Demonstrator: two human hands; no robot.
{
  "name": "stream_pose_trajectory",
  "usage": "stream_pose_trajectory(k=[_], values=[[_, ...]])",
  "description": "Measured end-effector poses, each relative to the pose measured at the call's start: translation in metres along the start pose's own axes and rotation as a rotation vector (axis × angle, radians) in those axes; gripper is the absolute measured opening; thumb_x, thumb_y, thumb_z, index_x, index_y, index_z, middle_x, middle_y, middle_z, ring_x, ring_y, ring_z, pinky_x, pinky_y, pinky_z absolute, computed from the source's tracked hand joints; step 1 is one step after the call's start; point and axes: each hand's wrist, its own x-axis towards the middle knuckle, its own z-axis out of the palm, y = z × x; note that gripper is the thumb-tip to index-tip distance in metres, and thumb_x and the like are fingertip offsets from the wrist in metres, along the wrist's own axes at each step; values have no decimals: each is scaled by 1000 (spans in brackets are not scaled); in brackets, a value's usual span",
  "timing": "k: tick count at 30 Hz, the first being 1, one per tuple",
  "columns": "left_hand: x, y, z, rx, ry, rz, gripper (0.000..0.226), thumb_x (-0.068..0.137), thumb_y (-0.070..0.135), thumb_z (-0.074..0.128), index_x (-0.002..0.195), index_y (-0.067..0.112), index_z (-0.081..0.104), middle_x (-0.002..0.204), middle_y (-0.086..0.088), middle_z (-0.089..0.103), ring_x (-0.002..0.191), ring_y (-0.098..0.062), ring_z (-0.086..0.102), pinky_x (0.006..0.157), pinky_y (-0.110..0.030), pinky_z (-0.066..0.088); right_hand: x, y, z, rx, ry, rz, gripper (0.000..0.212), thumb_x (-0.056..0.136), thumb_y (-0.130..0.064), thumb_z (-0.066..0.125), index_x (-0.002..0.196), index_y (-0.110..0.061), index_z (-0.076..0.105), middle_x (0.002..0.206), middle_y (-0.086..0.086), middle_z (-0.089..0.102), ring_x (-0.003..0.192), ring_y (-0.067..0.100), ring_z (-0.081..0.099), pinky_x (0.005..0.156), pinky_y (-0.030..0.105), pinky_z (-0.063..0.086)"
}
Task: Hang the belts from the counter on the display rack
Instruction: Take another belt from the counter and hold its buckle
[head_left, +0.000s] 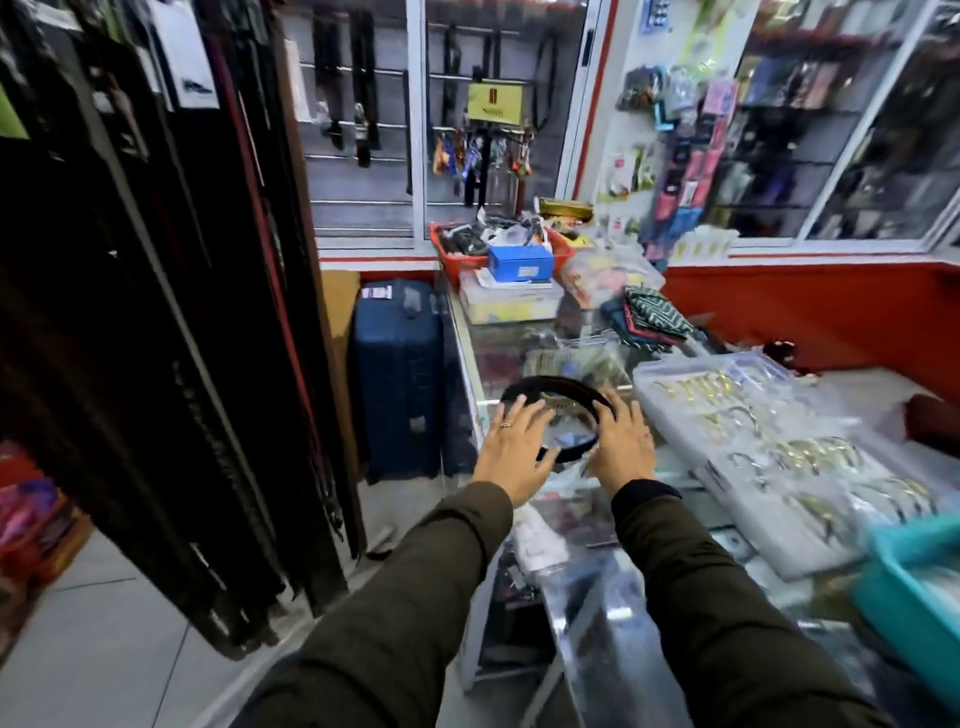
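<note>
A black belt (558, 387) lies coiled in a loop on the glass counter (613, 525), near its left edge. My left hand (511, 452) sits over the loop's left side with fingers spread. My right hand (623, 447) rests on the loop's right side, fingers extended along the strap. Neither hand is clearly closed around the belt. The display rack (156, 312) fills the left of the view, with many dark belts hanging down from it.
A blue suitcase (397, 379) stands on the floor between rack and counter. Clear trays of hair clips (769, 457) lie on the counter's right. A teal basket (914, 582) sits at right, an orange basket (457, 260) and a blue box (521, 263) behind.
</note>
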Motion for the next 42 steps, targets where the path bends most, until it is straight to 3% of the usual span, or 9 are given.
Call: stream_pose_trajectory(k=[4,8,15,21,26,33,36,39,42], values=[[32,14,21,55,-251,-58,66,100,40,53,154,10,33,160,-11,37,149,-30,30,125,-43,18,27,21,8,-105,-167,-94,56,98,4,44,151,-12,36,165,4,23,138,42,33,114,47,35],[45,17,37,42,-368,-135,68,95,51,57,147,10,43,143,-17,54,133,-37,48,109,-45,42,39,30,19,-84,-239,-116,37,100,-5,46,135,-13,57,138,13,61,128,36,44,108,41,39],[34,6,40,63,-187,-136,36,94,39,59,119,13,64,123,-12,67,119,-33,58,102,-40,45,44,25,9,50,-260,-129,32,86,6,62,112,-7,76,115,20,74,113,35,67,100,41,52],[5,-27,27,-66,-125,-190,18,99,21,56,111,10,64,120,-14,64,117,-35,58,90,-41,50,23,-1,1,-11,-290,-243,26,85,-8,75,110,-14,78,111,13,77,110,32,69,90,36,54],[-28,-63,11,-204,129,-269,27,102,19,51,126,16,62,158,-6,30,152,-29,17,117,-42,31,13,-41,-1,166,-338,-310,23,86,-14,76,108,-6,76,109,14,76,104,30,70,80,26,46],[-59,-78,-48,-1017,548,-559,36,99,16,61,135,17,57,129,-17,60,112,-33,63,93,-50,58,-5,-111,-21,540,-263,-385,24,81,-17,82,101,-5,79,99,10,79,85,12,70,77,24,53],[-68,-84,-69,-1323,609,-612,44,94,11,69,135,13,53,117,-14,66,109,-32,67,78,-36,63,-13,-134,-30,798,-282,-318,31,78,-14,84,104,2,77,101,17,78,92,20,73,81,29,56],[-80,-85,-88,-1275,576,-534,20,92,9,70,111,13,66,109,-15,72,98,-25,71,63,-19,60,-19,-153,-41,998,-292,-266,38,75,-16,87,104,5,75,102,23,77,88,21,71,77,33,58],[-87,-89,-107,-1089,650,-486,24,89,12,74,112,6,70,114,-19,73,84,-8,68,71,-20,57,-26,-167,-48,1108,-319,-270,37,72,-25,89,100,-3,77,101,18,79,88,18,75,63,24,58]])
